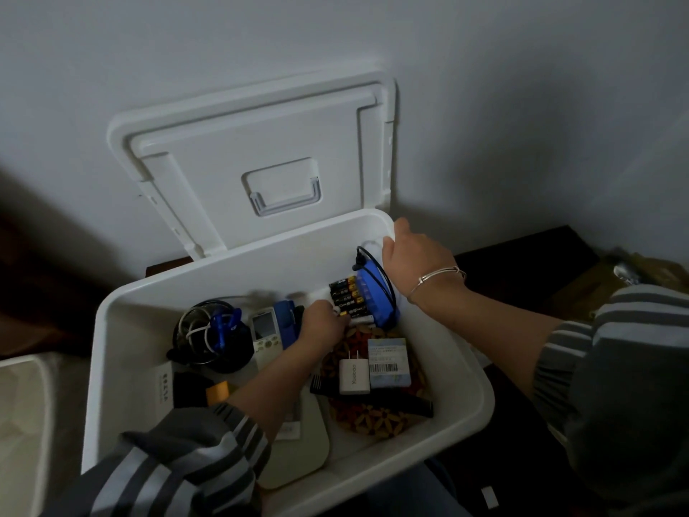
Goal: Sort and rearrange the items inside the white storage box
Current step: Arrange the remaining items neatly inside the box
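The white storage box (112, 330) stands open below me. My left hand (322, 324) reaches into its middle, fingers closed on the near end of a pack of black and gold batteries (346, 298). At the far right corner, my right hand (414, 251) grips a white item, mostly hidden, above a blue object (374, 298) wrapped with a black cable. Also inside lie a white remote (263, 330), a blue device (285, 322), a coil of cables with a blue clip (208, 333), a white plug charger (354, 375), a light blue carton (387, 361) and a black comb (395, 399).
The box lid (261, 162) leans upright against the white wall behind. A floral cloth (373, 419) and a beige flat object (298, 453) line the box floor. Another white container's edge (22, 404) sits at the left. Dark furniture with brown packaging (581, 289) is at the right.
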A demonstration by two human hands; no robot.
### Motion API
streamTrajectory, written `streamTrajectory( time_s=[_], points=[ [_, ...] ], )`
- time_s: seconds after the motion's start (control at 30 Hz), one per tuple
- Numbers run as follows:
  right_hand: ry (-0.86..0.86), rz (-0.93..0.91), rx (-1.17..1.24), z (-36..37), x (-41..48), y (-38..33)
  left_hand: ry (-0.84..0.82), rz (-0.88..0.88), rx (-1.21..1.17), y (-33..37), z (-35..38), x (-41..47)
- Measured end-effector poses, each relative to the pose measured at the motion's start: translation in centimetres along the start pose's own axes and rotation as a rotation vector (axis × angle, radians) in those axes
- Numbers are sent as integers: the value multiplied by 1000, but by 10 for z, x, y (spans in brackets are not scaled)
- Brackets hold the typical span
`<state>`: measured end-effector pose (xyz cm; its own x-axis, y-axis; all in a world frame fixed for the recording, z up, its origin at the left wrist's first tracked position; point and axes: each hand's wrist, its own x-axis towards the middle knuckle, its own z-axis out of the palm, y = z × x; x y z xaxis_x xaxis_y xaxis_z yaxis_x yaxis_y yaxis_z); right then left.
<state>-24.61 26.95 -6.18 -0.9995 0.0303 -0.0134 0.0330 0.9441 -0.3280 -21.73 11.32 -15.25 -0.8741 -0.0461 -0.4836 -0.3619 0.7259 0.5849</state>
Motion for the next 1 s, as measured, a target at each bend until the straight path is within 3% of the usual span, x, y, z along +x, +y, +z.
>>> streamTrajectory(
  time_s=[0.23,0.53,0.63,0.73,0.87,1.0],
  points=[
    [3,-3,-3,0,0,1,-76,-88,-159,-5,-5,-1],
    [15,-10,-3,2,0,2,-10,-149,-331,8,-18,0],
    [19,-14,-4,2,0,2,-101,-202,-435,15,-22,-1],
    [18,-10,-5,3,1,1,-184,-72,-283,20,-18,3],
    [12,-5,5,3,1,1,-74,235,104,21,-12,8],
    [-3,8,2,2,1,1,-4,372,149,14,-4,8]
  ],
)
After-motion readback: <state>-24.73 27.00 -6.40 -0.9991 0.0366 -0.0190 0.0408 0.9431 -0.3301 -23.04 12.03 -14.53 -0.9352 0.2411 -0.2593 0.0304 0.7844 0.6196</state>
